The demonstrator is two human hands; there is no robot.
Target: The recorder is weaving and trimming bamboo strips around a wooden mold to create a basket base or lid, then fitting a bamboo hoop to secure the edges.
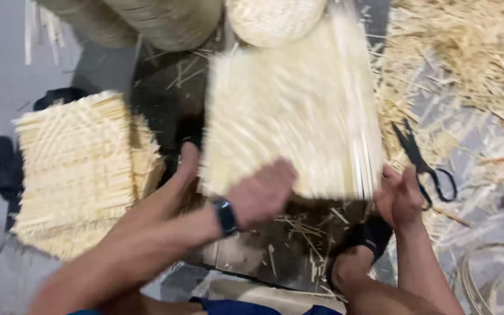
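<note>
A pale woven straw mat (290, 111), roughly square and blurred by motion, lies in front of me with loose strip ends along its right side. My left hand (261, 189), a dark watch on its wrist, grips the mat's near edge. My right hand (399, 195) holds the mat's near right corner, where the strip ends stick out. A foot in a dark sock (364, 242) rests just below the mat.
A stack of similar woven mats (77, 169) sits to the left on dark cloth. Black scissors (424, 163) lie right of the mat among scattered straw offcuts (468, 52). Round woven baskets (164, 20) stand at the top. Coiled cane (494, 280) lies bottom right.
</note>
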